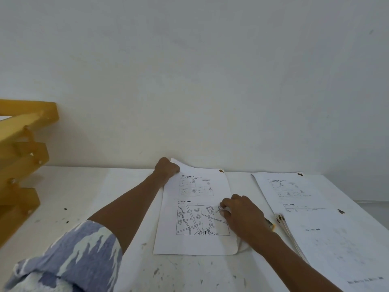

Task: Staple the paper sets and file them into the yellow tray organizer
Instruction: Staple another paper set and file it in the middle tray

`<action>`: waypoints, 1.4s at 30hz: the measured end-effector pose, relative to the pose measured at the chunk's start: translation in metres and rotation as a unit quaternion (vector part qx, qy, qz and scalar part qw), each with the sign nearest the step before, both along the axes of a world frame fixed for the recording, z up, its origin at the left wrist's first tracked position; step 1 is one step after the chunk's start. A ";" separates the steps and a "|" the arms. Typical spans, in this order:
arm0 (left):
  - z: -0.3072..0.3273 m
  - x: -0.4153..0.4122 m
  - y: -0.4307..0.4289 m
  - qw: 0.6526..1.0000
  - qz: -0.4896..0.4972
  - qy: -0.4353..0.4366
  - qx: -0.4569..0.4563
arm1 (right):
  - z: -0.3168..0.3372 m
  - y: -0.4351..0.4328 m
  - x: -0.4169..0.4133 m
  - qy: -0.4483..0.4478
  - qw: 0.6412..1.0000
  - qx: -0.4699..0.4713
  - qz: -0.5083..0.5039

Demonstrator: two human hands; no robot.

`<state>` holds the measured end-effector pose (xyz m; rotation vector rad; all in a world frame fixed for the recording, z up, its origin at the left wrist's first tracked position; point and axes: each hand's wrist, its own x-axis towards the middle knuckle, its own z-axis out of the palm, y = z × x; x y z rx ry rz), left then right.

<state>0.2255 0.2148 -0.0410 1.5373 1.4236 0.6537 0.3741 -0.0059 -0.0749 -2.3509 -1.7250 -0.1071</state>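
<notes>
Far left, on the white table (73, 197) against the wall: the yellow tray organizer (23, 154), tiers stacked in steps, well apart from the sheets. Low in view beside it, a blue-and-white sleeve (84, 249), with the bare forearm reaching forward and rightward out of it. At its end the left hand (167, 167), closed in a fist round the far left corner of the paper set (195, 243), holds that corner slightly raised. Mid-table lies the paper set itself, printed side up, a street-map drawing on the near half, near right corner curled. Over its right edge, knuckles up, rests the right hand (242, 213), fingers bent, tips down on the map's right side; cannot tell whether anything is held beneath. Further right, more printed sheets (315, 207) spread flat, with a fanned stack just beside the right wrist.
</notes>
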 end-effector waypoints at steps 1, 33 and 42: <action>0.001 0.000 -0.004 1.000 -0.006 -0.023 -0.011 | 0.000 0.000 0.000 -0.002 1.000 0.000 0.001; 0.140 -0.188 -0.151 0.911 -0.119 -0.313 0.241 | 0.117 -0.025 -0.116 0.619 0.721 0.295 0.097; 0.082 -0.222 -0.183 0.941 -0.068 -0.258 0.210 | 0.080 -0.046 -0.149 0.587 0.770 0.239 0.077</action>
